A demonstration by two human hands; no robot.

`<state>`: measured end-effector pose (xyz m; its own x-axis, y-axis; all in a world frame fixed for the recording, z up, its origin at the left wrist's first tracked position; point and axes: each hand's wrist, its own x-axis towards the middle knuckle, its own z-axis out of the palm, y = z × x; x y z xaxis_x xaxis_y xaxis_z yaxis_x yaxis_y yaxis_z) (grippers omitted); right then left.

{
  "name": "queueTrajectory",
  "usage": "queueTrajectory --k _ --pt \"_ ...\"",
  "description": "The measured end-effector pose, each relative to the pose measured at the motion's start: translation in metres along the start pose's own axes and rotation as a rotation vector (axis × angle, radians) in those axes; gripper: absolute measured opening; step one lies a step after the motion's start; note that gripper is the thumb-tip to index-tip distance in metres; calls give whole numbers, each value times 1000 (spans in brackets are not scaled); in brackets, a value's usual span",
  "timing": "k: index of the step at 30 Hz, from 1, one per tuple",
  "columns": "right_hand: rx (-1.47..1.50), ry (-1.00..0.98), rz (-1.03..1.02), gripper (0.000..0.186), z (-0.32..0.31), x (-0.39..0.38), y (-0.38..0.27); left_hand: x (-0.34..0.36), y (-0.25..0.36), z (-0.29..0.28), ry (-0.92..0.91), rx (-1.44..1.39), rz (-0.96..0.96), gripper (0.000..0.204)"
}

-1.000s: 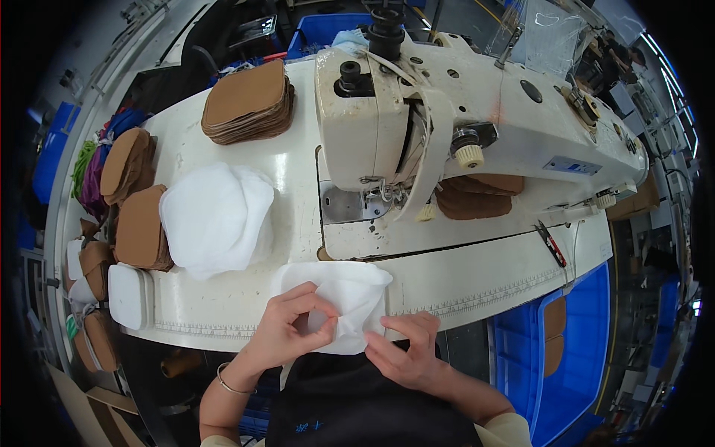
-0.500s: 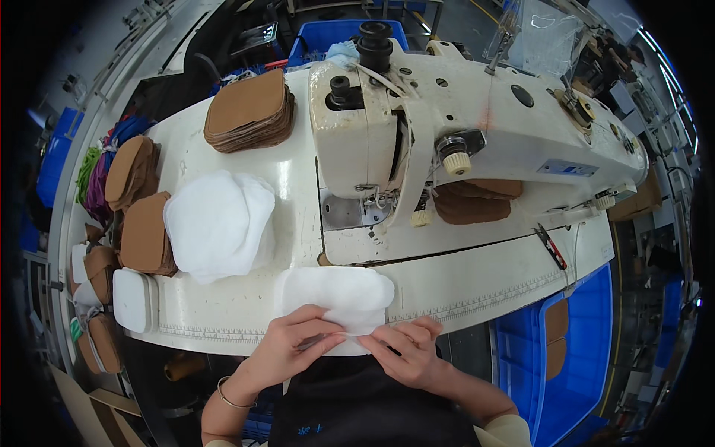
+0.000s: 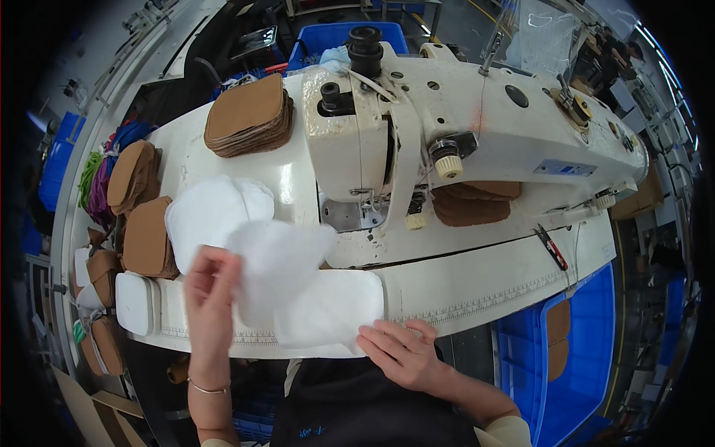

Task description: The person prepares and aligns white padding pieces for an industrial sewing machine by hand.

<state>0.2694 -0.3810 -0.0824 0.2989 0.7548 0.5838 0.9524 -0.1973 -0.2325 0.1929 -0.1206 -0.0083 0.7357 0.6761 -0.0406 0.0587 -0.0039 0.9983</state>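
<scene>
My left hand (image 3: 211, 279) pinches the edge of a soft white padding piece (image 3: 279, 261), lifted and smeared by motion. That piece overhangs a second white padding piece (image 3: 331, 309), which lies flat at the table's front edge. Fingers of my right hand (image 3: 402, 352) close on the near right corner of the flat piece. To the left rests a stack of white padding pieces (image 3: 205, 216), partly covered by the raised one. Behind them stands a white sewing machine (image 3: 350, 149), its needle area beyond my hands.
Brown fabric stacks sit at the back (image 3: 246, 112), the left (image 3: 145, 238) and under the machine arm (image 3: 477, 203). Red-handled snips (image 3: 553, 249) lie on the right of the white table (image 3: 439, 279). A blue bin (image 3: 588, 343) stands below the right edge.
My left hand has moved left and up, peeling one white padding piece away from the other. The right hand has stayed nearly in place at the lower piece's corner.
</scene>
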Motion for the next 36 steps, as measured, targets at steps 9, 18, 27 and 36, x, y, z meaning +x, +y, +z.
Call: queueTrajectory --k 9,18,27,36 --pt "213 -59 113 25 -5 16 2 -35 0 30 -603 849 680 28" --pt "250 166 249 27 12 29 -2 -49 -33 45 -494 663 596 31" --pt "109 -75 56 27 -1 15 -7 48 73 -47 523 380 640 56" --pt "241 -67 78 29 -9 11 -4 20 3 -42 -150 975 485 31"
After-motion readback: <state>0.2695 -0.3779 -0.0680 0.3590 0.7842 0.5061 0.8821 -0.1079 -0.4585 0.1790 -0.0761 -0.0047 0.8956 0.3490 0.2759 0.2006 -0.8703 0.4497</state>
